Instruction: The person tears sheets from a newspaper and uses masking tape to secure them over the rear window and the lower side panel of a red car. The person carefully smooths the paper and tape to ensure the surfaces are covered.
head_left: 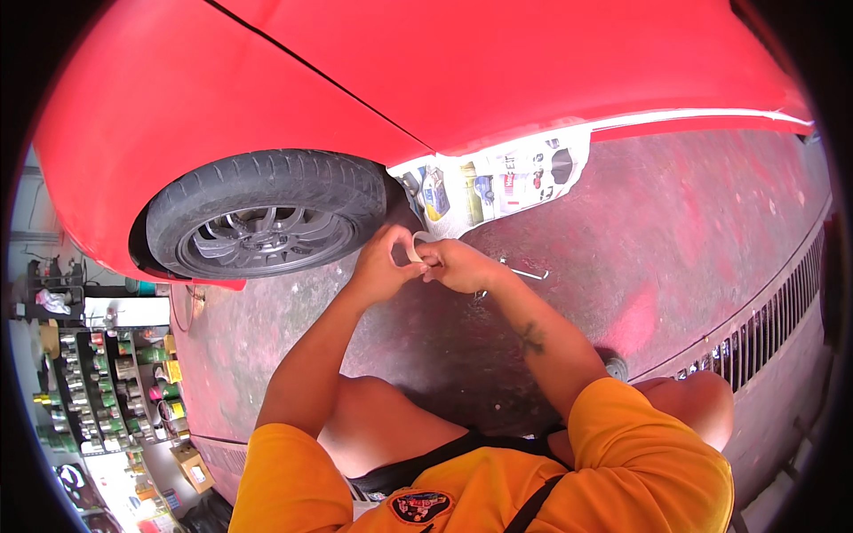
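In front of me, both hands meet close to the car's lower edge. Between them is a pale ring that looks like a roll of masking tape (418, 246). My left hand (384, 265) curls around one side of it, thumb and fingers closed. My right hand (460, 266) pinches at its other side, and its fingertips partly hide the ring. Just beyond the hands, printed newspaper (511, 182) hangs from the bottom of the red car body (533, 71), behind the front tyre. A white strip (693, 114) runs along the body's lower edge to the right.
To the left stands the car's wheel (267, 240) with dark spokes. A thin metal rod (526, 270) lies on the stained floor (657, 231) beyond my right forearm. A slotted drain grate (764, 329) crosses the right side. Shelves of cans (107, 382) and a cardboard box (191, 466) are at left.
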`<state>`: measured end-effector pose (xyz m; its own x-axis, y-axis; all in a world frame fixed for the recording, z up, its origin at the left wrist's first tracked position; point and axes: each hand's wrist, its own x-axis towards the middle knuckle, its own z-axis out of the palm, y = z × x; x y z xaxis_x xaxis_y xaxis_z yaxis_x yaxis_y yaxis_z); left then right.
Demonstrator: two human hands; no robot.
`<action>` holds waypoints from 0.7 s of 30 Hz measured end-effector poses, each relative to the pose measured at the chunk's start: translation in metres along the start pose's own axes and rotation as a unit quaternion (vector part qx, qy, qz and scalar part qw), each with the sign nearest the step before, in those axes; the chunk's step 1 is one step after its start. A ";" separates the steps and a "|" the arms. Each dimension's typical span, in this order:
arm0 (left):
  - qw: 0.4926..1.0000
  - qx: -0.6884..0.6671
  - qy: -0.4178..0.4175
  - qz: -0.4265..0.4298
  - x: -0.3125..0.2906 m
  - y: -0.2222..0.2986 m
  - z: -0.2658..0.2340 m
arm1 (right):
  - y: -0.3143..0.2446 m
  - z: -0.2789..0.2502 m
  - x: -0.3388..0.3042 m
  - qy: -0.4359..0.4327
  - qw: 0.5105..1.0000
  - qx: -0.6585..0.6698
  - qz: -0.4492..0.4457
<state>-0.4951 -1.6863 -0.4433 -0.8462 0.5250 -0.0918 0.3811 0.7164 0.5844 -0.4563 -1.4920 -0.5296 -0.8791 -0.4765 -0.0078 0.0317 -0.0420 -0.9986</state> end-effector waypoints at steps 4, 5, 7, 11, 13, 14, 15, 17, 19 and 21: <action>0.997 -0.039 -0.012 -0.059 -0.002 -0.007 0.009 | 0.005 -0.005 0.000 -0.020 0.999 0.023 -0.025; 0.997 -0.046 -0.010 -0.056 -0.001 -0.007 0.007 | -0.001 -0.006 0.000 -0.026 0.999 0.021 -0.019; 0.999 -0.029 -0.006 -0.046 -0.004 -0.017 0.007 | -0.014 -0.008 -0.002 -0.036 0.999 0.017 -0.008; 0.989 -0.121 0.028 -0.076 0.005 -0.005 0.004 | -0.018 -0.021 -0.006 -0.056 0.998 0.039 -0.016; 0.988 -0.127 0.005 -0.083 0.003 -0.007 0.010 | -0.018 -0.021 -0.006 -0.061 0.998 0.029 -0.003; 0.988 -0.130 -0.008 -0.084 0.001 -0.008 0.014 | -0.015 -0.020 -0.006 -0.062 0.997 0.035 -0.010; 0.991 -0.100 -0.003 -0.084 0.000 -0.011 0.015 | -0.011 -0.018 -0.005 -0.062 0.997 0.039 -0.017; 0.989 -0.123 -0.013 -0.083 -0.001 -0.032 0.010 | -0.013 -0.016 -0.004 -0.069 0.997 0.040 -0.015; 0.981 -0.171 -0.010 -0.092 0.001 -0.029 0.009 | -0.030 -0.023 -0.008 -0.078 0.997 0.028 0.007; 0.964 -0.241 0.007 -0.109 0.008 -0.006 -0.002 | -0.031 -0.031 -0.006 -0.085 0.996 -0.004 0.019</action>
<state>-0.5047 -1.6876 -0.4458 -0.8927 0.3776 -0.2460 -0.0213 0.5098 0.8600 -0.4665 -1.4608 -0.4997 -0.7841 -0.6195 -0.0373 0.0591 -0.0148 -0.9981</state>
